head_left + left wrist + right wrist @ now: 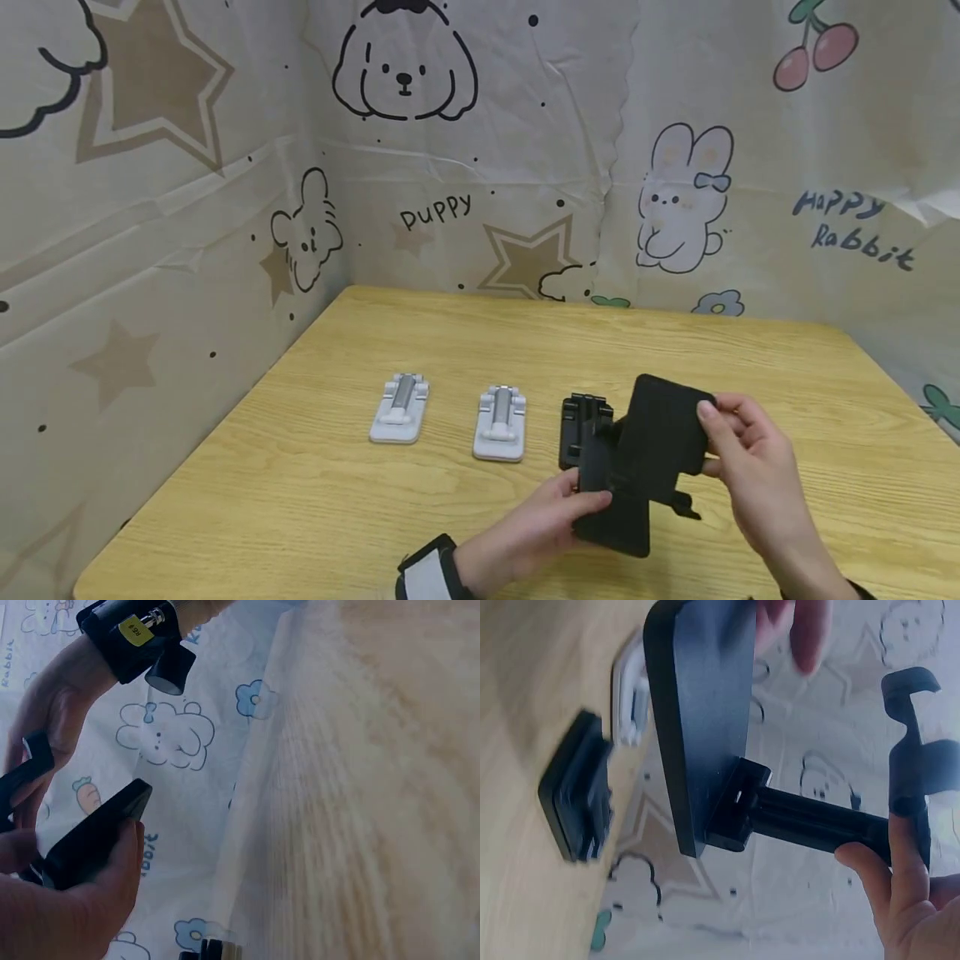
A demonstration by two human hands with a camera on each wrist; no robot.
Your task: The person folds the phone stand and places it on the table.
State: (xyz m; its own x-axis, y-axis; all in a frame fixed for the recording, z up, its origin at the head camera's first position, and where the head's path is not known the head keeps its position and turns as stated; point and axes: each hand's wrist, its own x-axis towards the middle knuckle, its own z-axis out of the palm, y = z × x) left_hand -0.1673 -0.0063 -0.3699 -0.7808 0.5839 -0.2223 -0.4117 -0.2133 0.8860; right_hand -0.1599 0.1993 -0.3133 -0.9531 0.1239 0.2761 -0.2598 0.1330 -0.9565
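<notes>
A black folding phone stand [663, 433] is held unfolded above the table, between both hands. My left hand [536, 525] grips its base, thumb on top; in the left wrist view that hand is at the lower left, around the dark base [97, 836]. With thumb and fingers my right hand [761, 479] pinches the edge of the upper plate. The right wrist view shows the stand's thick base [705, 712], its extended stem [817, 817] and the hooked holder end by my right hand [919, 922]. Behind it, a folded black phone stand [573, 429] lies partly hidden.
Two folded white phone stands, one on the left [400, 408] and one in the middle [500, 423], lie on the wood-grain table [300, 500]. A cartoon-printed cloth [487, 167] hangs along the table's back and left sides.
</notes>
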